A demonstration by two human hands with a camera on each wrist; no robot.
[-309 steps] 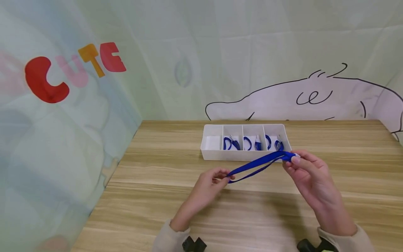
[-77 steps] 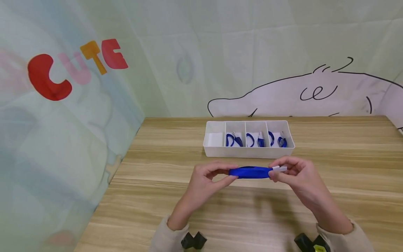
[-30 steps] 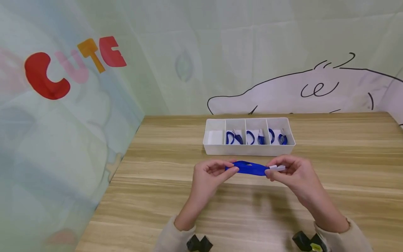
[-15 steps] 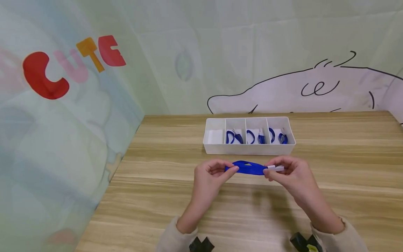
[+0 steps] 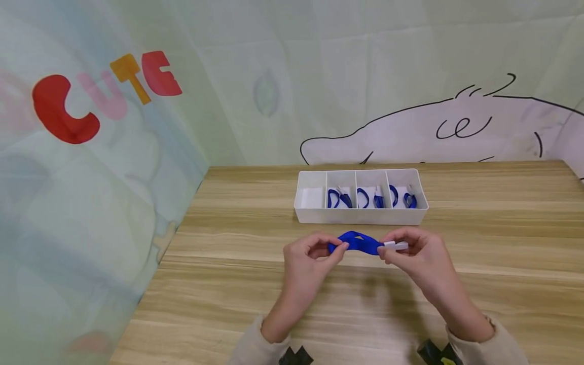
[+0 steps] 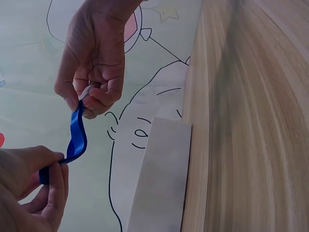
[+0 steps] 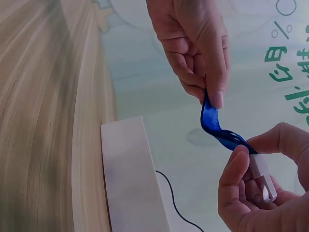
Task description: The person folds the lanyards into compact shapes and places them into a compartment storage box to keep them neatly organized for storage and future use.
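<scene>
A blue lanyard [image 5: 362, 244], folded into a short bundle, is held in the air between both hands, in front of the box. My left hand [image 5: 306, 263] pinches its left end between thumb and fingers. Near the white plastic clip [image 7: 260, 174], my right hand [image 5: 422, 261] pinches the other end. The strap sags into a slight wave in both wrist views. Behind the hands stands a white divided box [image 5: 360, 217]. Three of its compartments hold coiled blue lanyards [image 5: 347, 200]; the leftmost compartment [image 5: 312, 197] shows only its bare floor.
The box rests on a wood-grain table [image 5: 237, 243] near its back edge. A printed cloth backdrop [image 5: 255, 76] with letters and a line drawing rises behind and to the left. Black wrist devices [image 5: 295, 356] sit at both cuffs.
Ten seconds ago the lanyard was a longer stretched loop; it is now folded short. Over the last second the hands have drawn slightly closer, and the strap has gone from nearly straight to wavy.
</scene>
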